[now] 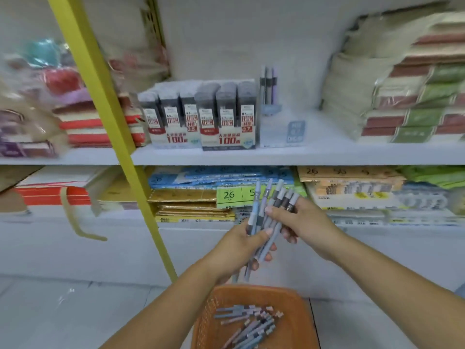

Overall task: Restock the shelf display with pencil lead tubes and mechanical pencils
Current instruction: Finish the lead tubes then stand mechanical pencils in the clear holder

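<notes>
Grey, blue and dark plastic mechanical pencils (270, 207), thin and long, sit in a loose bunch between two bare hands. The left grip (239, 245) is wrapped round the low half of the bunch, with the thumb across the front. The right grip (304, 222) is closed on the top ends of a few pencils, with the fingers curled behind them. The bunch fans out at the top.

These pencils look light and stiff. They seem smooth, so they could slide past each other and slip from a soft hold. The thin tips might bend if one falls. It is best to take one by the middle of its body, not by the tip.

Just below the grips is an orange plastic mesh basket (276, 292) with more loose pencils (249, 323) lying in it. Above the grips, on the white shelf (327, 152), a small pale blue holder (270, 108) stands with three pencils upright in it. Just to its left are two boxes of dark pencil lead tubes (201, 114) with red and white labels.
</notes>
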